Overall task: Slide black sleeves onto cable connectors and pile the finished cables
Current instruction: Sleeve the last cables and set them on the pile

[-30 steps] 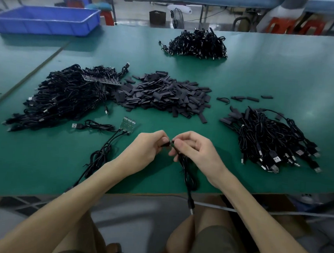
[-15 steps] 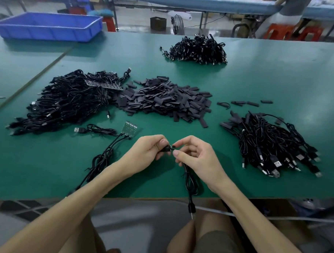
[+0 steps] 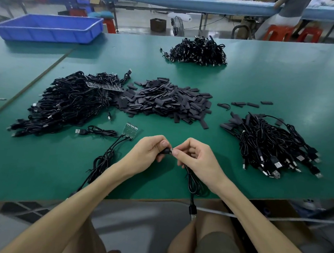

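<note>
My left hand (image 3: 147, 155) pinches a black sleeve (image 3: 165, 151) near the table's front edge. Facing it, my right hand (image 3: 194, 158) pinches the end of a black cable (image 3: 192, 184) whose connector tip meets the sleeve's mouth. That cable hangs in a loop over the table edge, its USB plug (image 3: 192, 212) dangling. A heap of loose black sleeves (image 3: 164, 101) lies mid-table. A pile of cables (image 3: 69, 101) is at the left, and another cable pile (image 3: 269, 145) at the right.
A small board with cables attached (image 3: 130, 132) lies just left of my hands, beside one loose USB cable (image 3: 94, 131). A third cable pile (image 3: 197, 51) sits far back. A blue bin (image 3: 50, 28) stands back left. A few stray sleeves (image 3: 244, 104) lie right of the heap.
My hands stay together at the same spot, still working the sleeve and connector; the view has tilted slightly, shifting everything lower in frame.
</note>
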Tool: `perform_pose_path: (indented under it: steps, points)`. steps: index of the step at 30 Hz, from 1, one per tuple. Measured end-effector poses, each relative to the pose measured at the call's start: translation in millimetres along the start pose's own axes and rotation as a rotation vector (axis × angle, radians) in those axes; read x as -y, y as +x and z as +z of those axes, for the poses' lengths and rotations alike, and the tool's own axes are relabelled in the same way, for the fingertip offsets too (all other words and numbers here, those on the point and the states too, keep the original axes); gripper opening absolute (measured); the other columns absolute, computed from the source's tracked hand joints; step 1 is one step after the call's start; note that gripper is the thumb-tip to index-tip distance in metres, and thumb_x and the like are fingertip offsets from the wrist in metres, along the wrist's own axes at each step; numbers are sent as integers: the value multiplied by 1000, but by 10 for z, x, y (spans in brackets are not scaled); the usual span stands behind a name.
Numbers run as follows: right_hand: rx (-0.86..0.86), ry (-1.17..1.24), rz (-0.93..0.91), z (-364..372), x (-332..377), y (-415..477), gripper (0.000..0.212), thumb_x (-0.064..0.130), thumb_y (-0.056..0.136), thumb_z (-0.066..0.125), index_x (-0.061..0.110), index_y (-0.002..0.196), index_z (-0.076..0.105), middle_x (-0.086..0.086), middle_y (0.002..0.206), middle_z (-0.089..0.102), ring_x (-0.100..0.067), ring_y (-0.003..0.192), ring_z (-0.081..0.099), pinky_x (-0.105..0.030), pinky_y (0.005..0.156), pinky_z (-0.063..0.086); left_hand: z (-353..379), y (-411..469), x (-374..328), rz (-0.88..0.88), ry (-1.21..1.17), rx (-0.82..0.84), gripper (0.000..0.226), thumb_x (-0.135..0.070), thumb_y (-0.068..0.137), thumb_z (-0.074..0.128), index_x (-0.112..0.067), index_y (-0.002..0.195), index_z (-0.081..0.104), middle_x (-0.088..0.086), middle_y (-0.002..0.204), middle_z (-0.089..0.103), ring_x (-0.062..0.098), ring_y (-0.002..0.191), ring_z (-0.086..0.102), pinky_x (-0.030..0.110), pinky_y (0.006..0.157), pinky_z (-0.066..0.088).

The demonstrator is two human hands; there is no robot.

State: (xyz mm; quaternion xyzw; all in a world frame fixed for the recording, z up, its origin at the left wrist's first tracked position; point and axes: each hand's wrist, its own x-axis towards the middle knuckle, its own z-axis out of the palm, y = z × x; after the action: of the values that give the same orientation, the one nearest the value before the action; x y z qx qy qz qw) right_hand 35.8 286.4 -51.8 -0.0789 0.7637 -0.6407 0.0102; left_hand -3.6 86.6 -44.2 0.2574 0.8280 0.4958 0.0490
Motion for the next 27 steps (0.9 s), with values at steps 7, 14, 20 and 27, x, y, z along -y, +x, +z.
perform_pose_path:
  steps: [7, 14, 20, 27]
  points:
    - [-9, -9, 20, 11, -10, 6, 10, 12, 90, 79, 9, 90, 70, 4, 70, 70, -8, 65, 60, -21, 66, 50, 31, 4, 6, -17, 22, -10, 34, -21, 109, 42, -4, 85, 60, -10, 56, 50, 10, 55, 43, 30, 60, 38]
    - [16, -4, 36, -6, 38, -1, 12, 4, 89, 78, 1, 91, 67, 3, 68, 65, -14, 67, 57, -26, 68, 48, 39, 16, 21, -35, 25, 1, 33, -17, 110, 42, -6, 84, 60, -10, 56, 51, 9, 54, 44, 30, 61, 40]
    - [24, 1, 44, -17, 81, -16, 10, 2, 90, 76, 3, 91, 66, 1, 68, 65, -11, 65, 58, -24, 67, 49, 34, 13, 8, -19, 33, 24, 34, -23, 109, 41, -10, 84, 59, -12, 56, 52, 10, 55, 44, 32, 61, 39]
    - [14, -32, 30, 1, 57, -17, 12, 5, 89, 79, 4, 89, 67, 3, 67, 67, -10, 62, 61, -24, 65, 52, 36, 13, -32, -25, 113, 77, 32, -21, 110, 41, -19, 82, 57, -10, 58, 52, 8, 57, 45, 30, 63, 41]
